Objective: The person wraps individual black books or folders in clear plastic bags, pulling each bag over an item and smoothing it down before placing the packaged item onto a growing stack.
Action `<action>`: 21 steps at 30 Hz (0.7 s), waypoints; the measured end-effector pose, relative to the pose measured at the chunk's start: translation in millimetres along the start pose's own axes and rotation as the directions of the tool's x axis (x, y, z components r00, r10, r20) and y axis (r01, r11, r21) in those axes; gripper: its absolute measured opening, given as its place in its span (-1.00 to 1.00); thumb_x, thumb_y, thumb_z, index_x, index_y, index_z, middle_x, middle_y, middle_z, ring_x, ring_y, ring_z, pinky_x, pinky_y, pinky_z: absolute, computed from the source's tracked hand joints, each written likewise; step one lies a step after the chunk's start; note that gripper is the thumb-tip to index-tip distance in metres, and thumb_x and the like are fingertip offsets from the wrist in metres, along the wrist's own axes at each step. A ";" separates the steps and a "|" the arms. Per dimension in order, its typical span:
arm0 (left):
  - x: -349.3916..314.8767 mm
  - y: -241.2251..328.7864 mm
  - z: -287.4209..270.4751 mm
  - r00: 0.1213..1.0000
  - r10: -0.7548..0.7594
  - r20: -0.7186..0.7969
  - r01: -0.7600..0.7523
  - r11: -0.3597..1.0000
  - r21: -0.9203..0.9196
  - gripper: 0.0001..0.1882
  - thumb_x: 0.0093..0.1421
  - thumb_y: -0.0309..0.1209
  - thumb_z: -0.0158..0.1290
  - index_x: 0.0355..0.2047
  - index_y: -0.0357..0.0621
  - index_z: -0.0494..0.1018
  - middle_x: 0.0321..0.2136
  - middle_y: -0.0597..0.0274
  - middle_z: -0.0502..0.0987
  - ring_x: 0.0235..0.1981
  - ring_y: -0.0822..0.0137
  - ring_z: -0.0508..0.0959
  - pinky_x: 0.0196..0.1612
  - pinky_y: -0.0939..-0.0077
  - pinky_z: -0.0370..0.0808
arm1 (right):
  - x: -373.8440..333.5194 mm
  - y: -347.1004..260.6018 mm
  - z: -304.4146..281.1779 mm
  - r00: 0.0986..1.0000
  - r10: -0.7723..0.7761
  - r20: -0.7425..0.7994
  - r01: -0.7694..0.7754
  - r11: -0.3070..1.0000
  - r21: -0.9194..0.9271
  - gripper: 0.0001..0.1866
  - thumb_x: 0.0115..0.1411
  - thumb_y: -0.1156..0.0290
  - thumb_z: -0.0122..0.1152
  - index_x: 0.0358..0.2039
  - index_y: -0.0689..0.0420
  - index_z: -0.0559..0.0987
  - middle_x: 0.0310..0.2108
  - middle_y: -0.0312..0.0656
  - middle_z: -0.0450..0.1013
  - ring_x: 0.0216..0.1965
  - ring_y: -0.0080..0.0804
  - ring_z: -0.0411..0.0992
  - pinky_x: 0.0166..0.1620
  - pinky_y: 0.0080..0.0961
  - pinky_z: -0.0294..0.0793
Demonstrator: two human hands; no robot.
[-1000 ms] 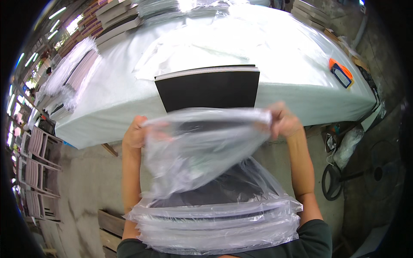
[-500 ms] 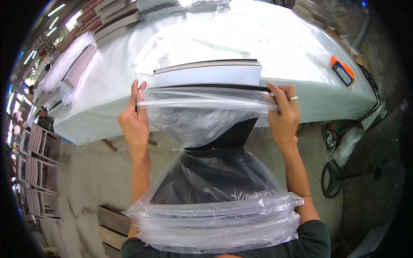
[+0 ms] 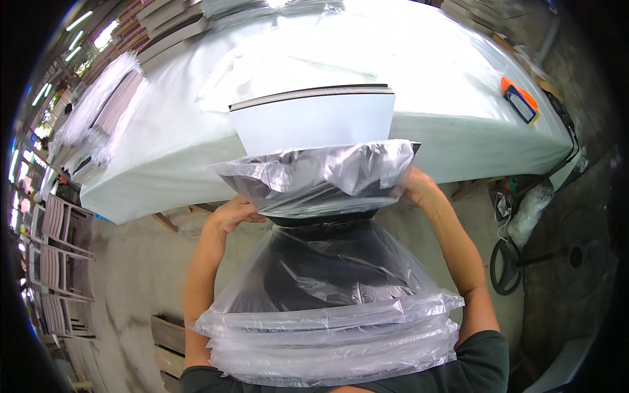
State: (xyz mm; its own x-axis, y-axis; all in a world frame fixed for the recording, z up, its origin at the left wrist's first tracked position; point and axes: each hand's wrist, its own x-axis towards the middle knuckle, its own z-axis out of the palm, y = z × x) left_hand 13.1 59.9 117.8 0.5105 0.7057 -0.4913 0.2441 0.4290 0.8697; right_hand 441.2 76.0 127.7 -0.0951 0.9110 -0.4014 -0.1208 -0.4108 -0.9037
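A clear plastic bag (image 3: 321,173) covers the upper part of a black panel (image 3: 321,218), a strip of which shows bare below the bag. My left hand (image 3: 237,213) is at the bag's lower left corner, fingers closed on the film. On the other side, my right hand (image 3: 419,187) grips the bag's right edge, its fingertips partly hidden behind the plastic. Nearer my body lies a pile of clear plastic bags (image 3: 334,327), with something dark under the film at its far end.
Beyond the bag, a white-faced stack of thin boards (image 3: 318,121) leans at the edge of the covered table (image 3: 458,150). Wrapped sheets (image 3: 108,118) lie at the table's left. An orange and blue object (image 3: 521,101) sits at its right. Chairs (image 3: 62,255) stand on the left.
Both hands have come down and nearer to me, drawing the bag over the black panel. Its stretched opening edge has moved from the panel's top toward its lower part.
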 end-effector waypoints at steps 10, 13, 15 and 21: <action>2.7 13.4 17.1 0.865 0.458 -0.207 -0.502 0.780 -0.373 -0.51 0.18 -0.22 0.02 0.07 -0.18 0.25 -0.01 0.17 0.39 0.00 0.31 0.40 0.02 0.33 0.37 | -34.3 -34.7 12.0 0.887 -0.449 0.105 0.379 0.840 0.389 -0.47 -0.07 0.67 0.05 0.00 0.34 0.31 -0.13 -0.12 0.40 -0.17 -0.37 0.42 -0.25 -0.45 0.45; 16.4 -12.9 29.6 0.901 0.340 -0.270 -0.420 0.842 -0.339 -0.49 0.18 -0.20 0.02 0.08 -0.16 0.23 0.03 0.18 0.36 -0.01 0.32 0.40 0.02 0.34 0.36 | -21.9 12.1 16.1 0.977 -0.208 -0.037 0.209 0.919 0.333 -0.51 -0.10 0.71 0.02 -0.05 0.39 0.36 -0.18 -0.09 0.41 -0.21 -0.37 0.42 -0.25 -0.49 0.43; 33.3 -60.1 21.3 0.917 0.306 -0.256 -0.381 0.863 -0.332 -0.59 0.16 -0.26 0.05 -0.04 -0.20 0.37 -0.09 0.20 0.46 -0.08 0.24 0.47 -0.03 0.37 0.42 | -10.8 47.8 4.4 0.991 -0.134 -0.018 0.135 0.968 0.213 -0.51 -0.09 0.70 0.02 -0.05 0.35 0.34 -0.18 -0.08 0.41 -0.20 -0.32 0.42 -0.20 -0.47 0.42; 35.6 -139.2 29.8 0.953 -0.112 -0.282 0.017 0.948 -0.318 -0.67 0.16 -0.33 0.02 -0.09 -0.21 0.46 -0.20 0.19 0.54 -0.20 0.36 0.51 -0.11 0.52 0.42 | 18.6 160.5 -29.9 0.997 0.075 0.020 -0.077 0.984 0.160 -0.53 -0.06 0.65 0.08 -0.05 0.35 0.39 -0.23 -0.11 0.44 -0.25 -0.37 0.44 -0.23 -0.46 0.45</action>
State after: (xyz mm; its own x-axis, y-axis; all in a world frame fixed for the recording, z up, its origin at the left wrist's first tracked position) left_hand 21.9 8.5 -19.4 0.2268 0.7835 -0.5785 -0.0225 0.5980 0.8011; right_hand 449.6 28.2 -29.3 -0.1237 0.8768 -0.4647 -0.2696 -0.4804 -0.8346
